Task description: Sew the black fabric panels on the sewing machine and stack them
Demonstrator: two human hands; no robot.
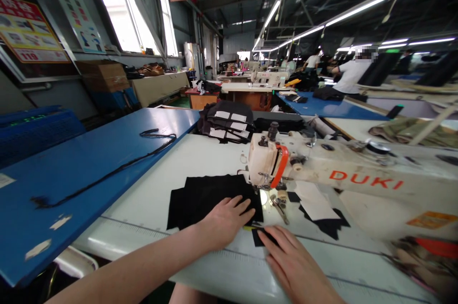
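Observation:
Black fabric pieces [211, 194] lie flat on the pale sewing table, left of the needle area of a white sewing machine [322, 170]. My left hand [229, 218] rests on the fabric's right part with its fingers spread. Nearer the front edge, my right hand [291, 256] has its fingertips on a small black piece [256, 238]. A small yellow item [247, 228] shows between the two hands; its shape is partly hidden. Whether the right fingers pinch the small piece or only press it is unclear.
Dark bundled garments with white labels [229, 122] sit behind the fabric. White paper [317, 201] and black scraps [336, 225] lie under the machine arm. A blue table [89, 151] with a black cord [118, 170] stands at left. A person in white [350, 75] is at the back right.

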